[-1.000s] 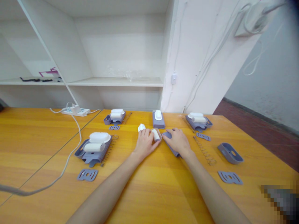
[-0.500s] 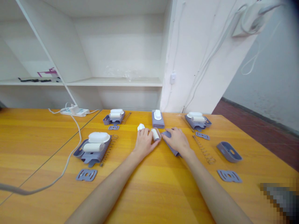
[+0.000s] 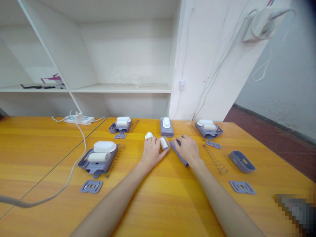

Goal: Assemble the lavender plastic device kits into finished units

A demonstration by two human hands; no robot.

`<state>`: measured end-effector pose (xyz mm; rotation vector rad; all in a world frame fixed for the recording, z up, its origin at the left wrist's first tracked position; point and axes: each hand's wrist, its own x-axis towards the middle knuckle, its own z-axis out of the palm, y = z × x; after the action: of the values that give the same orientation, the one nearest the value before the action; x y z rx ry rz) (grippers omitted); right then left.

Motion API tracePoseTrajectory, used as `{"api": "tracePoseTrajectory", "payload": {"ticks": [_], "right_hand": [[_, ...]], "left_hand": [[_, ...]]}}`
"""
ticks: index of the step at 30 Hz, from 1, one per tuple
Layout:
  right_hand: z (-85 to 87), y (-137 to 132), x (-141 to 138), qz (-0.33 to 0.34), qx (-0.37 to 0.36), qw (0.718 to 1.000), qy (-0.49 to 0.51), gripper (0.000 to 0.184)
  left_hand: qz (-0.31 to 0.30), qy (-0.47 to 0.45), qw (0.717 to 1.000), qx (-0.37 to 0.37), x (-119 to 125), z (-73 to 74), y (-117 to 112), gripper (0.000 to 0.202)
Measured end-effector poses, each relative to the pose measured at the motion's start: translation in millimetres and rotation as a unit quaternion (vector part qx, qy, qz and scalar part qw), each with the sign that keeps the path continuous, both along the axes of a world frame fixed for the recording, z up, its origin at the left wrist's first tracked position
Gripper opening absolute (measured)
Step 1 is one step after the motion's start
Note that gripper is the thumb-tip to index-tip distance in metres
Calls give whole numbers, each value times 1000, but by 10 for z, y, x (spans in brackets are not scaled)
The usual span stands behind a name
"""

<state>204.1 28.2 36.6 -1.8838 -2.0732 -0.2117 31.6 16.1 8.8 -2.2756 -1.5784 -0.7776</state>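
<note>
Left hand (image 3: 151, 152) rests at the white ribbed piece (image 3: 148, 134), thumb spread beside the white roller (image 3: 163, 144); my right hand (image 3: 187, 149) covers the grey casing (image 3: 179, 155) on the tabletop (image 3: 158, 204). I cannot tell whether either grips.

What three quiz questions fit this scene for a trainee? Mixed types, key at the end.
1. Which thing is nearest to the thumb of the left hand?
A) power strip
B) white cylinder
C) wall socket

2. True or false: the right hand rests on a coiled spring.

3. How many flat grey plates can be seen lying on the table?

Key:
1. B
2. False; it is on a grey case.
3. Four: two on the left side, two on the right.
</note>
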Motion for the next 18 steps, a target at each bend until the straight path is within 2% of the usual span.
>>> {"api": "tracePoseTrajectory", "payload": {"ticks": [10, 18], "right_hand": [[17, -20, -18, 10, 38, 999, -7, 50], [9, -16, -9, 14, 41, 999, -7, 48]], "left_hand": [[1, 1, 1000, -1, 0, 0, 2, 38], [0, -2, 1000, -3, -3, 3, 1, 38]]}}
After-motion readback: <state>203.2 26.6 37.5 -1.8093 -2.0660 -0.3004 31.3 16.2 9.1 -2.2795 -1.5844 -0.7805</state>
